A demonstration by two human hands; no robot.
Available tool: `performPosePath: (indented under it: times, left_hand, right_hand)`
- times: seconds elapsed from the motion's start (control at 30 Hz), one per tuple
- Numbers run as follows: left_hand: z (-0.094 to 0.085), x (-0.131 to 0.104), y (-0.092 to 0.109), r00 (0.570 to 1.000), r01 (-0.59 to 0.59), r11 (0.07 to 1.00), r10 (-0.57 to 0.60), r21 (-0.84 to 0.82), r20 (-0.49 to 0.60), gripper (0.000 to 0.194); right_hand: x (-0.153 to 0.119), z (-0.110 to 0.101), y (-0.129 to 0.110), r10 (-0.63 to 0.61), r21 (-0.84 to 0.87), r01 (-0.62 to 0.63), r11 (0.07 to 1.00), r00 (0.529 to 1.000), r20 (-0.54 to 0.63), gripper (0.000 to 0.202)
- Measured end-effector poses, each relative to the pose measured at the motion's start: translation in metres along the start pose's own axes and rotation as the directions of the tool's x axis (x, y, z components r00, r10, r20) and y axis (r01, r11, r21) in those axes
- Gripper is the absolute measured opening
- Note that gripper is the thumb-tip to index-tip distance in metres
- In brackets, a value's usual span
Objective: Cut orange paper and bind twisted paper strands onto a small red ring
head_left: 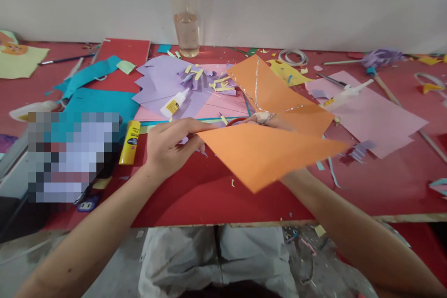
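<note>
Tabletop (209, 200), red and strewn with offcuts, spans the work. Above it, the plain front orange piece (251, 149) tilts between the hands; a rear orange sheet (279, 88) beyond it carries silver lines (256, 86). Whether these 2 join behind the fingers, I cannot tell. A pink sheet (366, 111) lies to the right, and a purple sheet (157, 77) with a notched left edge lies beyond the left hand (172, 144). That hand appears to pinch the front piece's left corner, fingers nearly together. The right hand (275, 122) is mostly hidden under the front piece, so its grip is unclear. Smaller are the glue stick (130, 143), the small glue bottle (174, 103), and a red curved edge (237, 120) of something unidentifiable. As a judgement, work is partway: silver lines and notches are done, while the front piece's visible face looks undecorated.
</note>
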State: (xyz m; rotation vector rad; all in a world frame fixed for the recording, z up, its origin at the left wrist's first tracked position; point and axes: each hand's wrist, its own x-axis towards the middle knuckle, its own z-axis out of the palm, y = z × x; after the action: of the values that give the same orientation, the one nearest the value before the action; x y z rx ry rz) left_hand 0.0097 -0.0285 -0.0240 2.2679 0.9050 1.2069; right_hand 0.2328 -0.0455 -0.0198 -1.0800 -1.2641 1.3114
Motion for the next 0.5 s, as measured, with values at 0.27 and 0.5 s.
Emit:
performPosePath:
  times: [0.27,0.5]
  left_hand:
    - [-0.002,0.014,0.017,0.962,-0.136,0.972,0.176,0.191,-0.209,0.014]
    - [0.0,0.01,0.007,0.962,-0.2,0.971,0.22,0.132,-0.16,0.019]
  right_hand:
    - [0.008,-0.001,-0.007,0.029,0.256,0.01,0.967,0.989,-0.146,0.022]
    - [0.01,-0.004,-0.006,0.089,0.191,-0.053,0.98,0.978,-0.187,0.017]
